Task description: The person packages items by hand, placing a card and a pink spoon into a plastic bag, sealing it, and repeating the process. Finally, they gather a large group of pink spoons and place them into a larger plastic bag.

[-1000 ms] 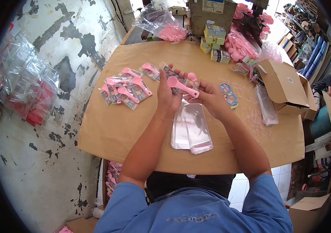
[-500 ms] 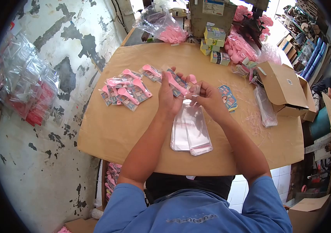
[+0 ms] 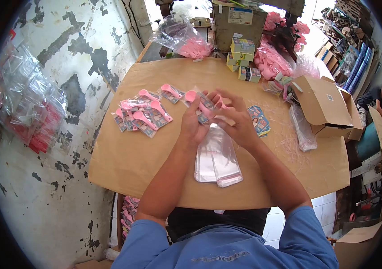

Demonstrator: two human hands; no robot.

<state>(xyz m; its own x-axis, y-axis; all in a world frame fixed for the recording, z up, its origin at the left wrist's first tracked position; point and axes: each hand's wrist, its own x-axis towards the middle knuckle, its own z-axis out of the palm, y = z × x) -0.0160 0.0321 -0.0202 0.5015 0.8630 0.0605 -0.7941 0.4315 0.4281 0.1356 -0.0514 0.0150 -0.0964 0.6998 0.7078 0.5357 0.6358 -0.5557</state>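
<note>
In the head view, my left hand [image 3: 193,125] grips a pink measuring spoon [image 3: 191,95] and a printed card inside a clear plastic bag, its bowl end pointing up and away. My right hand [image 3: 240,123] is at the other end of this bag, thumb and fingers closed around the edge near the handle. More pink plastic [image 3: 222,102] shows among the right fingers, partly hidden. Below both hands lie flat clear bags [image 3: 215,157] in overlapping stacks. A stack of printed cards [image 3: 258,120] is just right of my right hand.
Bagged pink spoons [image 3: 144,112] lie in a pile at left, with one bagged spoon [image 3: 171,92] beside it. An open cardboard box [image 3: 323,103] and a bundle of clear bags [image 3: 303,127] stand at right. Small card packs [image 3: 243,47] and bags of pink spoons [image 3: 271,60] are at the back.
My right fingers have shifted from pinching the clear bag flap to spreading over the far side of the bag's end. The camera view has tilted slightly upward.
</note>
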